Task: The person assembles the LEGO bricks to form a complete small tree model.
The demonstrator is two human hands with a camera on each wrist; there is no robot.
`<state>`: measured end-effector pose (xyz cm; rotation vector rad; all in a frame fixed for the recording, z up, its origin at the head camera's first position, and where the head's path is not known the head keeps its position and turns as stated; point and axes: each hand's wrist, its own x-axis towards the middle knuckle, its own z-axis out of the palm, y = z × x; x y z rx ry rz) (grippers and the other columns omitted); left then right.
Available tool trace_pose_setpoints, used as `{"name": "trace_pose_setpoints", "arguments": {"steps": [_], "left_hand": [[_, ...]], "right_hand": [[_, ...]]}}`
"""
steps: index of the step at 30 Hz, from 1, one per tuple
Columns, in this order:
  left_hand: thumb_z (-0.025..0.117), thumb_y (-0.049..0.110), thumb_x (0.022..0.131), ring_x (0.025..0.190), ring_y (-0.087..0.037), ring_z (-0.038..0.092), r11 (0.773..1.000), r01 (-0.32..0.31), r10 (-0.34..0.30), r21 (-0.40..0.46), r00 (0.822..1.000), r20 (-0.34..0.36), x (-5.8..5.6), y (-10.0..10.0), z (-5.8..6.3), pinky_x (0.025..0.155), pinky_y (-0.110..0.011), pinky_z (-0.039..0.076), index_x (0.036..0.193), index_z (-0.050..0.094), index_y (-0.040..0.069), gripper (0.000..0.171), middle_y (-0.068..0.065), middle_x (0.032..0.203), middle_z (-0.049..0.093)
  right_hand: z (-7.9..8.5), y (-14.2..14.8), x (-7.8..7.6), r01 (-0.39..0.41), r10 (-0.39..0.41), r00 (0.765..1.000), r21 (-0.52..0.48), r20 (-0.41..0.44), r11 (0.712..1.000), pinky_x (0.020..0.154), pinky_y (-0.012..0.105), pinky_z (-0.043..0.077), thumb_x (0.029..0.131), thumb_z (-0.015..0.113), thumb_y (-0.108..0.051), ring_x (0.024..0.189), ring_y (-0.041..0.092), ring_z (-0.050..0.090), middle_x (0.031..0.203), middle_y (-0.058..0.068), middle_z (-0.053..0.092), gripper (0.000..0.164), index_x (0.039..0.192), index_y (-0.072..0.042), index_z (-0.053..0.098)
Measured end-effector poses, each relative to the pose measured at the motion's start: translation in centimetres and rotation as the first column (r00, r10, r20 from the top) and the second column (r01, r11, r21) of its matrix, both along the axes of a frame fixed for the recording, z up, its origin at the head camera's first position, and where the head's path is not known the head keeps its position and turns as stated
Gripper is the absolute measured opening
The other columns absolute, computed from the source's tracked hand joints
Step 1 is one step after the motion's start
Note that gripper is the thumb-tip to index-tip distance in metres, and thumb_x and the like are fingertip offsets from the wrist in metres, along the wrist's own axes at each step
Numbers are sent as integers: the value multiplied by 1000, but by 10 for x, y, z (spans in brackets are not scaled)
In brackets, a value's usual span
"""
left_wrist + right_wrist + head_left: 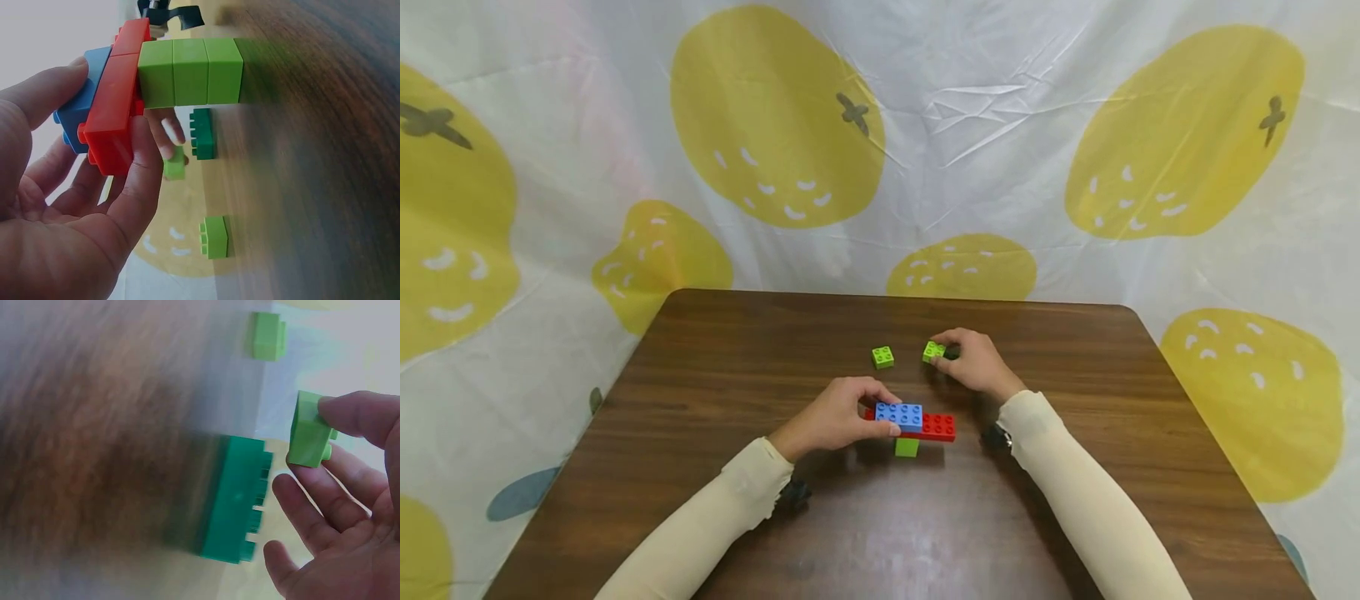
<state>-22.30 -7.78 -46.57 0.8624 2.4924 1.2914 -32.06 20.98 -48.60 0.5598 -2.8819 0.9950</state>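
Observation:
My left hand grips a toy-brick build by its upper part. A blue brick sits on top of red bricks, and below them is a column of lime green bricks. Whether the column touches the table cannot be told. Beyond it, my right hand pinches a small lime green brick between thumb and fingers, held off the tabletop. A dark green brick lies close to that hand, mostly hidden behind it in the head view.
Another lime green brick lies on the brown wooden table, left of the right hand. Behind the table's far edge hangs a white curtain with yellow fruit prints.

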Motion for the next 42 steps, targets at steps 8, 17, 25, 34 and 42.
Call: {"name": "trace_pose_setpoints", "arguments": {"steps": [8, 17, 25, 34, 42], "left_hand": [[87, 34, 89, 97, -15, 63, 1000, 3, -3, -9, 1000, 0, 1, 0, -1, 82, -29, 58, 119, 77, 18, 36, 3, 112, 73], [87, 33, 89, 96, -15, 63, 1000, 7, -7, -12, 1000, -10, 0, 1, -2, 82, -29, 57, 119, 76, 17, 36, 3, 112, 73], [88, 32, 89, 94, -14, 64, 1000, 12, -12, -5, 1000, -21, -2, 1, -3, 81, -28, 57, 119, 77, 17, 35, 3, 112, 74], [87, 32, 89, 92, -14, 64, 1000, 26, -26, 8, 999, -27, -1, -1, -3, 79, -27, 58, 119, 76, 16, 35, 2, 111, 74], [87, 32, 90, 92, -15, 64, 999, 30, -30, 11, 999, -17, -1, -1, -2, 80, -27, 58, 119, 76, 16, 35, 2, 111, 74]], "right_hand": [[14, 3, 24, -17, 17, 1000, -101, 1, 995, 92, 47, 56, 94, 79, -20, 100, 28, 68, 112, 9, 73, 39, 131, -9, 73], [27, 2, 46, -90, 82, 995, -145, -57, 985, 90, 43, 61, 90, 82, -14, 91, 20, 64, 98, 4, 70, 36, 125, -8, 76], [31, 5, 64, -133, 119, 987, -134, -109, 982, 86, 49, 59, 91, 83, -15, 92, 28, 66, 98, 0, 70, 35, 124, -11, 77], [33, 6, 94, -220, 208, 973, -125, -99, 968, 91, 42, 63, 92, 81, -14, 93, 21, 67, 109, -1, 73, 37, 128, -10, 75], [29, 5, 110, -285, 274, 955, -100, -113, 953, 89, 45, 62, 94, 80, -20, 97, 23, 69, 119, -1, 73, 36, 129, -13, 74]]}}
